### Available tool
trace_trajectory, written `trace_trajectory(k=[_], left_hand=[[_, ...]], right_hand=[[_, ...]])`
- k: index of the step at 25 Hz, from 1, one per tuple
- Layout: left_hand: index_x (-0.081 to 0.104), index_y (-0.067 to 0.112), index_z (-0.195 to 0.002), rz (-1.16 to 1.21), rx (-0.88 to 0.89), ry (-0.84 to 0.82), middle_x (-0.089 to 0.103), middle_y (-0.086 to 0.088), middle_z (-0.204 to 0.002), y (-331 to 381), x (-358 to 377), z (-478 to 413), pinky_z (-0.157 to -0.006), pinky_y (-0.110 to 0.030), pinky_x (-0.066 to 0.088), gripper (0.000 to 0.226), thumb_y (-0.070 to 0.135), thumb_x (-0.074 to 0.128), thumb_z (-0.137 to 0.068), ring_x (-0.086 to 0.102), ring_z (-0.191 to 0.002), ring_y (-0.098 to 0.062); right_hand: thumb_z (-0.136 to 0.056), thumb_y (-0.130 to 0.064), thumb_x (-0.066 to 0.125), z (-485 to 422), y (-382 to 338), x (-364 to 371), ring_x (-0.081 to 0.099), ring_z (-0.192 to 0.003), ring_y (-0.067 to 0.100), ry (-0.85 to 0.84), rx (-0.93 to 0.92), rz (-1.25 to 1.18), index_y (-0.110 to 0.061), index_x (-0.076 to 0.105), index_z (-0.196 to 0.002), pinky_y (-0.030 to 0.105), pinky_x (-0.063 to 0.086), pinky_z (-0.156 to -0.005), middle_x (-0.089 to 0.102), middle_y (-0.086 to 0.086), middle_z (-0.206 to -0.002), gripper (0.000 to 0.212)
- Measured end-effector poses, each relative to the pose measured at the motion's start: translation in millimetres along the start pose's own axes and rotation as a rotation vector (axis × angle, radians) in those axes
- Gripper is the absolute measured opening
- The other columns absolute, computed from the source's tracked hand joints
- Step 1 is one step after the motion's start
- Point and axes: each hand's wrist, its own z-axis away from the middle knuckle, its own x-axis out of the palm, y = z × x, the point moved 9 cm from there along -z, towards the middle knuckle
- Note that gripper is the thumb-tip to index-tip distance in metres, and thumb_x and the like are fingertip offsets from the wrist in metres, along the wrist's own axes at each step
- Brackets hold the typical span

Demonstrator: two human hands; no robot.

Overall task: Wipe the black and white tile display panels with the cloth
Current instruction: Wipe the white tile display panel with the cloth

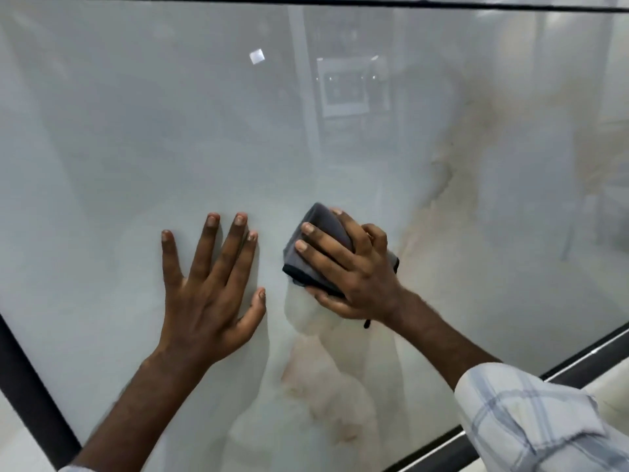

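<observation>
Grey folded cloth point(323, 218) with a black stitched hem sits under the right grip point(354, 277), a bare hand whose fingers curl over the top of the wad while the thumb tucks beneath its lower edge, so the cloth is clasped firmly and pressed flat against the white tile panel point(170, 131). A short black tag point(367, 323) dangles just below that wrist. The left grip point(207, 294), also bare, holds nothing: its fingers are straight and spread wide, palm and fingertips laid flat on the panel just beside the cloth, thumb pointing toward it. The two are near each other but do not touch. Both rest in the lower middle of the panel. The panel is glossy and pale, white to faintly grey, with soft beige veining point(439, 185) running down its right half and pooling below the hands. Its sheen carries hazy reflections, among them a small bright square point(257, 56) near the top and a dim rectangular shape further right; what these belong to is too blurred to tell. A black frame point(30, 386) borders the panel at the lower left, along the lower right and thinly across the top. A pale checked sleeve point(531, 420) covers the right forearm at the lower right corner.
</observation>
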Motion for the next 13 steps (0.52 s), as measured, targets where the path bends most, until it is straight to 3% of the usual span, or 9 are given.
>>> trace_trajectory(k=[2,4,6,7,8,10,11,12,13], left_hand=[[0.031,0.002,-0.161,0.014,-0.004,-0.008,0.024,-0.020,-0.169,8,3,8,-0.117,-0.080,0.007,0.078,0.042,0.052,-0.097,0.019,-0.156,-0.047],[0.032,0.002,-0.161,0.038,0.015,-0.028,0.025,-0.020,-0.169,21,9,24,-0.118,-0.079,0.005,0.079,0.043,0.053,-0.097,0.019,-0.156,-0.048],[0.030,0.002,-0.161,0.043,0.040,-0.080,0.025,-0.020,-0.169,36,21,47,-0.118,-0.079,0.006,0.080,0.044,0.054,-0.097,0.018,-0.156,-0.047],[0.029,0.002,-0.162,0.039,0.045,-0.104,0.024,-0.020,-0.169,43,25,57,-0.118,-0.078,0.006,0.081,0.045,0.053,-0.097,0.017,-0.157,-0.046],[0.028,0.002,-0.162,0.039,0.043,-0.120,0.022,-0.021,-0.170,50,29,67,-0.119,-0.077,0.006,0.082,0.045,0.053,-0.097,0.016,-0.157,-0.046],[0.026,0.001,-0.162,0.038,0.022,-0.132,0.019,-0.022,-0.170,58,34,80,-0.120,-0.076,0.005,0.083,0.045,0.054,-0.097,0.014,-0.157,-0.046],[0.026,0.000,-0.162,0.034,0.017,-0.136,0.018,-0.023,-0.170,60,36,84,-0.120,-0.075,0.004,0.084,0.045,0.056,-0.097,0.013,-0.157,-0.046],[0.026,0.000,-0.162,0.032,0.015,-0.141,0.018,-0.024,-0.170,62,37,86,-0.120,-0.074,0.003,0.085,0.045,0.056,-0.097,0.011,-0.157,-0.046],[0.026,0.000,-0.162,0.030,0.017,-0.141,0.017,-0.024,-0.170,65,38,89,-0.120,-0.074,0.002,0.085,0.045,0.057,-0.097,0.010,-0.158,-0.046]], right_hand=[[-0.093,-0.049,0.068,14,25,1,0.041,-0.148,0.041,-0.023,0.065,0.029,-0.022,0.054,-0.152,0.060,0.043,-0.098,0.049,0.005,-0.158,0.067],[-0.095,-0.049,0.065,36,65,-5,0.041,-0.146,0.041,0.070,0.489,0.074,-0.020,0.050,-0.153,0.059,0.040,-0.102,0.046,0.006,-0.161,0.066],[-0.098,-0.053,0.056,71,60,-5,0.039,-0.146,0.042,0.164,0.875,0.050,-0.020,0.041,-0.156,0.056,0.035,-0.105,0.041,0.005,-0.164,0.068],[-0.098,-0.054,0.053,84,36,4,0.038,-0.145,0.044,0.132,0.879,0.040,-0.021,0.038,-0.157,0.055,0.033,-0.105,0.038,0.005,-0.165,0.069],[-0.097,-0.054,0.052,91,3,15,0.037,-0.145,0.045,0.043,0.721,0.018,-0.022,0.037,-0.157,0.053,0.032,-0.104,0.036,0.003,-0.165,0.069],[-0.096,-0.052,0.053,113,-61,28,0.035,-0.148,0.043,-0.131,0.237,-0.040,-0.025,0.042,-0.156,0.052,0.030,-0.103,0.038,0.001,-0.165,0.066],[-0.094,-0.051,0.058,128,-65,26,0.035,-0.149,0.042,-0.158,0.097,-0.041,-0.028,0.045,-0.155,0.052,0.030,-0.104,0.041,0.000,-0.164,0.066],[-0.092,-0.050,0.064,143,-53,26,0.037,-0.149,0.041,-0.173,0.083,-0.026,-0.030,0.046,-0.155,0.052,0.029,-0.106,0.042,0.001,-0.164,0.069],[-0.090,-0.050,0.068,154,-30,26,0.037,-0.148,0.041,-0.173,0.220,-0.010,-0.030,0.044,-0.155,0.052,0.029,-0.108,0.041,0.002,-0.164,0.072]])
